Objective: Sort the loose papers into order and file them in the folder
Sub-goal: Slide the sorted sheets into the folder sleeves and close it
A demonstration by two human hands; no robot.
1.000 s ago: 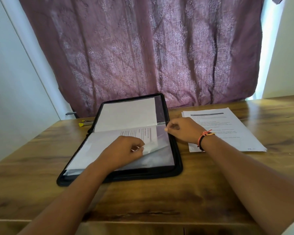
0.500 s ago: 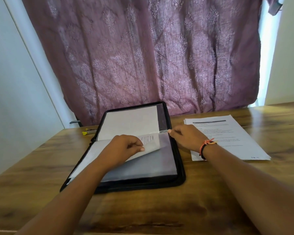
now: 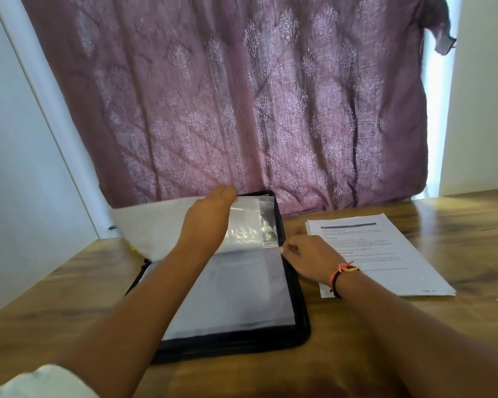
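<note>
On the bench (image 3: 69, 285), a white sheet (image 3: 156, 225) stands lifted over the open black folder (image 3: 301, 326), the left hand (image 3: 210, 222) at its right edge, grip impossible to tell, while the right hand (image 3: 308, 257) rests relaxed, fingertips touching the folder's right rim, beside the loose papers (image 3: 385, 254).

No word can be read for certain. The top sheet of the loose papers (image 3: 391, 254) carries a dark heading bar (image 3: 348, 225) with pale lettering, then bold sub-headings and lines of small black print, all too blurred to make out. A small handwritten mark (image 3: 429, 290) sits at its near right corner, perhaps initials. Faint grey print shows through the clear sleeve (image 3: 242, 291) of the folder (image 3: 301, 320), illegible.
</note>
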